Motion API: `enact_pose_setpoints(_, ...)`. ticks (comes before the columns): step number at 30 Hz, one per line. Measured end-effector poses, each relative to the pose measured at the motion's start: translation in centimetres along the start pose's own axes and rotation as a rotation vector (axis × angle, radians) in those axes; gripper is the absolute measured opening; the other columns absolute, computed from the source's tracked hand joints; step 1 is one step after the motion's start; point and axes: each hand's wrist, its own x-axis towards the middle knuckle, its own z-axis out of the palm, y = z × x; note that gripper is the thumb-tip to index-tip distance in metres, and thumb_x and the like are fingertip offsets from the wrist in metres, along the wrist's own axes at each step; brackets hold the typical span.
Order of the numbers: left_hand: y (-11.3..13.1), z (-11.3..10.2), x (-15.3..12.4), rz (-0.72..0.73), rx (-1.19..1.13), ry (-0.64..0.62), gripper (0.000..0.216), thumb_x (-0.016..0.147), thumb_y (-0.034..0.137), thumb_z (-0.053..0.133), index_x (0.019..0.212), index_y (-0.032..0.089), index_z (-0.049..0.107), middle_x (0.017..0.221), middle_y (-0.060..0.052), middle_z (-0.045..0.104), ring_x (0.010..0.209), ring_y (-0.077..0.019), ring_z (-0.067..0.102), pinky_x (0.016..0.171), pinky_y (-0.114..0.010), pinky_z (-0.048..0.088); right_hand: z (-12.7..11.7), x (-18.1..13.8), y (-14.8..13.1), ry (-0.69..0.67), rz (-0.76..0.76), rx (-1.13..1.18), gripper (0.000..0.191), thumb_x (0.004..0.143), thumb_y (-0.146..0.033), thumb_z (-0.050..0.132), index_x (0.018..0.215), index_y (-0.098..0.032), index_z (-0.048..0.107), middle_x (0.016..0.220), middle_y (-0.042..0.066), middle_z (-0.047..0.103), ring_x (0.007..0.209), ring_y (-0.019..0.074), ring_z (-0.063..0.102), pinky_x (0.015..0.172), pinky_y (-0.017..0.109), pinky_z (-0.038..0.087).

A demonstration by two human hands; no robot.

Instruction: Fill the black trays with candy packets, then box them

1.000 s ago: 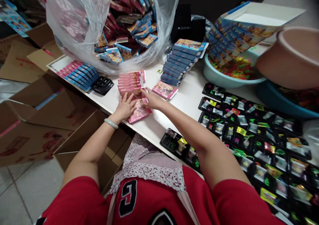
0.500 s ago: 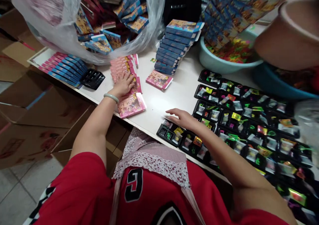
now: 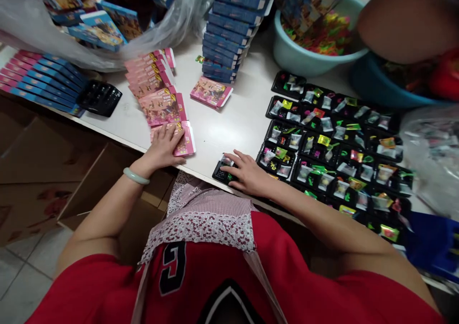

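Observation:
My left hand (image 3: pixel 165 145) lies with fingers spread on the nearest pink box (image 3: pixel 186 142), at the table's front edge. Behind it, more flat pink boxes (image 3: pixel 161 105) overlap in a row running away from me. My right hand (image 3: pixel 245 172) rests, fingers apart, over a black compartment tray (image 3: pixel 219 171) near the front edge, covering most of it. Small wrapped pieces show in that tray. To its right stand several rows of similar black trays (image 3: pixel 324 140) filled with little packets and bright plastic bits.
A tall stack of blue boxes (image 3: pixel 229 32) stands at the back, a pink box (image 3: pixel 211 92) before it. Left are standing boxes (image 3: pixel 39 82), a black tray (image 3: pixel 99 98) and a plastic bag (image 3: pixel 179 25) of boxes. Light blue basin (image 3: pixel 308 65) at back right; cardboard cartons (image 3: pixel 39 171) below left.
My left hand has slid toward me from the middle of the pink row to its nearest box. The right hand has come down onto the front black tray. The view has shifted.

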Motion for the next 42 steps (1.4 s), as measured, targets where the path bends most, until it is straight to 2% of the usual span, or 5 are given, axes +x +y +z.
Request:
enact_pose_setpoints(7, -0.1, -2.8, 0.5, 0.155, -0.006, 0.097, 0.103, 0.072, 0.054, 0.085, 0.160, 0.035, 0.035, 0.163, -0.013, 0.037, 0.148, -0.0466, 0.034, 0.126, -0.064, 0.022, 1.7, 0.5, -0.6, 0.128, 0.129, -0.022, 0.060, 0.093, -0.025, 0.069, 0.151, -0.023, 0.053, 0.167, 0.016, 0.039, 0.157, 0.0428, 0.029, 0.123, 0.068, 0.032)
enact_pose_setpoints(17, 8.9, -2.0, 9.3, 0.504, 0.232, -0.222, 0.081, 0.092, 0.025, 0.064, 0.165, 0.025, 0.030, 0.174, -0.015, 0.025, 0.161, -0.0439, 0.014, 0.127, -0.067, 0.008, 1.5, 1.5, -0.7, 0.155, 0.259, -0.073, 0.047, 0.099, -0.029, 0.062, 0.144, -0.017, 0.058, 0.149, 0.018, 0.058, 0.143, 0.0371, 0.048, 0.117, 0.055, 0.039)
enact_pose_setpoints(27, 6.0, -1.2, 8.0, 0.424, 0.019, -0.108, 0.068, 0.092, 0.019, 0.061, 0.157, 0.021, 0.042, 0.166, -0.017, 0.037, 0.155, -0.0365, 0.032, 0.125, -0.056, 0.031, 0.4, 3.6, 0.9, 0.164, 0.243, -0.117, 0.027, 0.097, -0.022, 0.060, 0.120, -0.012, 0.071, 0.127, 0.018, 0.069, 0.117, 0.0328, 0.059, 0.099, 0.045, 0.043)
enact_pose_setpoints(35, 8.7, 3.2, 6.3, 0.317, -0.116, 0.114, 0.043, 0.089, 0.026, 0.072, 0.130, 0.016, 0.063, 0.143, -0.019, 0.057, 0.134, -0.0351, 0.052, 0.115, -0.054, 0.042, -0.7, 2.2, 1.6, 0.030, -0.175, -0.159, 0.026, 0.100, -0.022, 0.059, 0.120, -0.023, 0.074, 0.137, 0.012, 0.065, 0.128, 0.0313, 0.053, 0.105, 0.046, 0.042)
enact_pose_setpoints(42, 10.0, 3.3, 6.3, 0.202, 0.005, 0.147, 0.037, 0.087, 0.029, 0.074, 0.120, 0.014, 0.063, 0.137, -0.019, 0.059, 0.129, -0.0387, 0.051, 0.110, -0.054, 0.044, 0.9, 0.6, 1.8, 0.155, -0.089, -0.051, 0.038, 0.102, -0.023, 0.057, 0.139, -0.021, 0.065, 0.145, 0.014, 0.061, 0.135, 0.0288, 0.053, 0.112, 0.049, 0.045)
